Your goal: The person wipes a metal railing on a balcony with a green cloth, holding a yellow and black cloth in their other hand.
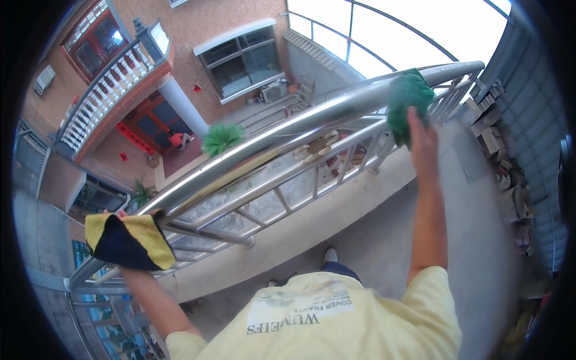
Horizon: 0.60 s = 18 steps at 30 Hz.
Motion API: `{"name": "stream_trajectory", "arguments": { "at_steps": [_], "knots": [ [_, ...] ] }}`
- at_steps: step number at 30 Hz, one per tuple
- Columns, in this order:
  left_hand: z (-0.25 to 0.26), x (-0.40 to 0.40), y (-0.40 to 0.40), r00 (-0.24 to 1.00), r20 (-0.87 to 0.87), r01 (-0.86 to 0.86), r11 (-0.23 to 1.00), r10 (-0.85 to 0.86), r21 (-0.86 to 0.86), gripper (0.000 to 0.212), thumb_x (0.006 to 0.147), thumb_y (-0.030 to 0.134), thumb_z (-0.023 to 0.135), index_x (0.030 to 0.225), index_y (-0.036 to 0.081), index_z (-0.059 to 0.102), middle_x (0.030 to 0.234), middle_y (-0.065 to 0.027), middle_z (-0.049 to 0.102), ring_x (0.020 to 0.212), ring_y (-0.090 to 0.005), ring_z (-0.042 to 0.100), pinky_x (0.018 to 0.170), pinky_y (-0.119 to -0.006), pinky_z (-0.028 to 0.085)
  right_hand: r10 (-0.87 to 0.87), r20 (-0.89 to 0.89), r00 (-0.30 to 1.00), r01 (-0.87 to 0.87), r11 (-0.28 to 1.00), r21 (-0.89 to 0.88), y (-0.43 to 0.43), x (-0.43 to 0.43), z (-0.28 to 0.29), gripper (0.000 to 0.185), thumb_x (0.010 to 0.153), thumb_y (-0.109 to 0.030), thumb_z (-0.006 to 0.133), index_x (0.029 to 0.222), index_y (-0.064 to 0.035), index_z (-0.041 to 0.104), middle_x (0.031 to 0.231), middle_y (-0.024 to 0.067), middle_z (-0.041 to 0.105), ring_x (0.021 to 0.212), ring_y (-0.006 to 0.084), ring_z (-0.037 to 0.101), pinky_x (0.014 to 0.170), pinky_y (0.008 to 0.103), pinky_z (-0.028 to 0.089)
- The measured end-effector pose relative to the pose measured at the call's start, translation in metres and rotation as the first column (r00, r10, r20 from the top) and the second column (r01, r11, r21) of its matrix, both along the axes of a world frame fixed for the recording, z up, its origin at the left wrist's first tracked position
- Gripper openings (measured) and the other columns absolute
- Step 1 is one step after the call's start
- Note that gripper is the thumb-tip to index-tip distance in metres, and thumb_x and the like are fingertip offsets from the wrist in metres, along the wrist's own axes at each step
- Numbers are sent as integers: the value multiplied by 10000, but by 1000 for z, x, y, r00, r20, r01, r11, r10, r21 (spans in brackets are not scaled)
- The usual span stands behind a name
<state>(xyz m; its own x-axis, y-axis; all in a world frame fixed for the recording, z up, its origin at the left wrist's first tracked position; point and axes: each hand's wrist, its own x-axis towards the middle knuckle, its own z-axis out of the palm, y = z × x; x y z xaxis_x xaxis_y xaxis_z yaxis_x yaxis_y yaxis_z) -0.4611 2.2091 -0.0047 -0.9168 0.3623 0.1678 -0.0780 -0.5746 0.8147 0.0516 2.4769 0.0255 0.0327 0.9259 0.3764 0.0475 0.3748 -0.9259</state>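
Observation:
In my right hand [422,135] is a bunched green cloth [407,96], pressed against the upper rail of a shiny metal railing [297,116]. The thumb lies along the cloth's near side, and the other fingers are mostly hidden. My left hand [115,213] is at the railing's left part, where a yellow and black cloth [130,245] covers most of it. Only fingertips show past the cloth's far edge, so its grip is hidden. Between my hands the rounded handrail runs bare, with thinner bars below it.
A concrete ledge [310,216] carries the railing. Cardboard boxes [492,139] and other items line the corrugated wall [540,112] on the right. Beyond and below lies a courtyard with a green palm [223,138], a seated person in red [177,139] and a balcony with white balusters [105,96].

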Motion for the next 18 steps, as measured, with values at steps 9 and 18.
{"name": "stream_trajectory", "arguments": {
  "at_steps": [9, 18],
  "knots": [
    [-3, 69, 92, 884, -298, 325, 932, -360, -159, 412, 935, 277, 482, 1272, 53, 409, 1003, -127, 597, 931, -266, 596, 910, -382, 468, -115, 572, 812, -346, 694, 631, 27, -139, -32, 346, 750, -335, 578, 894, -21, 579, 972, 129, 558, 989, 266, 515, 996, 465, 297],
    [-26, 46, 83, 825, -472, 167, 932, -310, -321, 476, 945, 319, 459, 1325, 45, 373, 1081, -98, 568, 963, -224, 577, 896, -350, 464, -280, 514, 811, -214, 675, 706, 119, -56, -31, 170, 696, -227, 577, 619, -76, 560, 625, 90, 572, 621, 264, 574, 660, 383, 467]
  ]
}}
